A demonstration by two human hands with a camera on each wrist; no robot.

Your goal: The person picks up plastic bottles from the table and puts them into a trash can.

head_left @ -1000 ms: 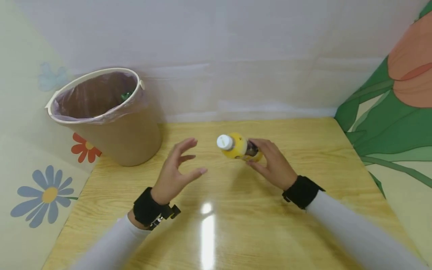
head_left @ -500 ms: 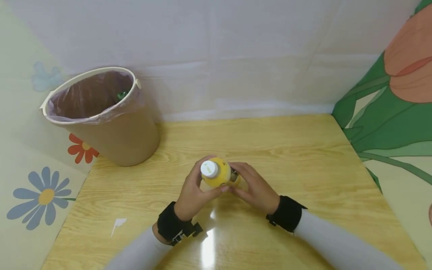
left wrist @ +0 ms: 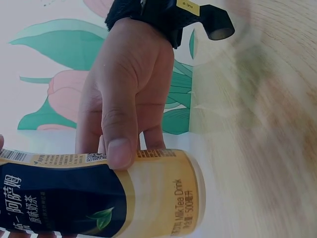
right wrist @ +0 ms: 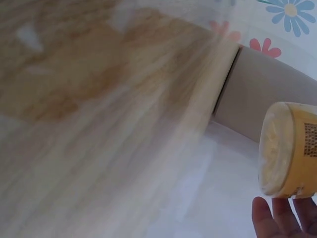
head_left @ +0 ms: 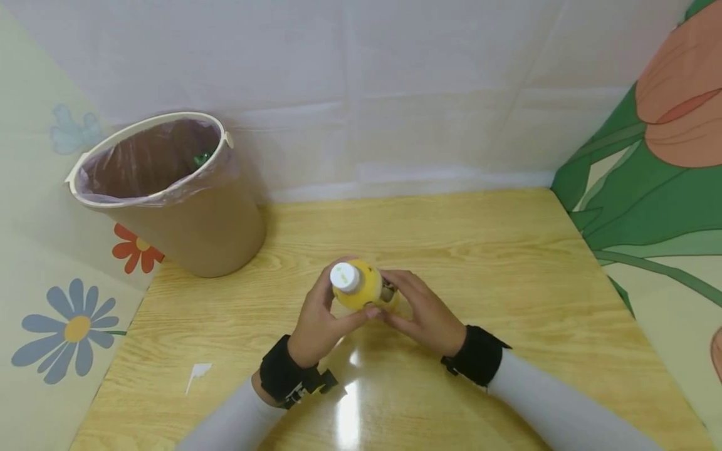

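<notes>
Both hands hold a milk tea bottle [head_left: 361, 291] with a white cap [head_left: 345, 277] and a yellow body. It is tilted, cap toward the left and the head camera, and its base is off the table. My left hand [head_left: 318, 326] grips it around the upper part, thumb in front. My right hand [head_left: 431, 316] grips the lower part. In the left wrist view the dark label [left wrist: 64, 198] faces the camera, and a thumb [left wrist: 121, 148] presses near the base. The right wrist view shows the bottle's base [right wrist: 277, 148] with several fingertips [right wrist: 265, 218] below it.
A brown bin [head_left: 209, 232] with a plastic liner stands at the back left of the wooden table [head_left: 479, 238]; something green [head_left: 202, 158] lies inside. A small white scrap or mark [head_left: 199, 371] shows by the left forearm. A white sheet [head_left: 423, 125] hangs behind the table.
The right hand has brought the bottle left and nearer. The left hand, earlier apart with nothing in it, now grips the bottle too. Over the last half second both hands have hardly moved.
</notes>
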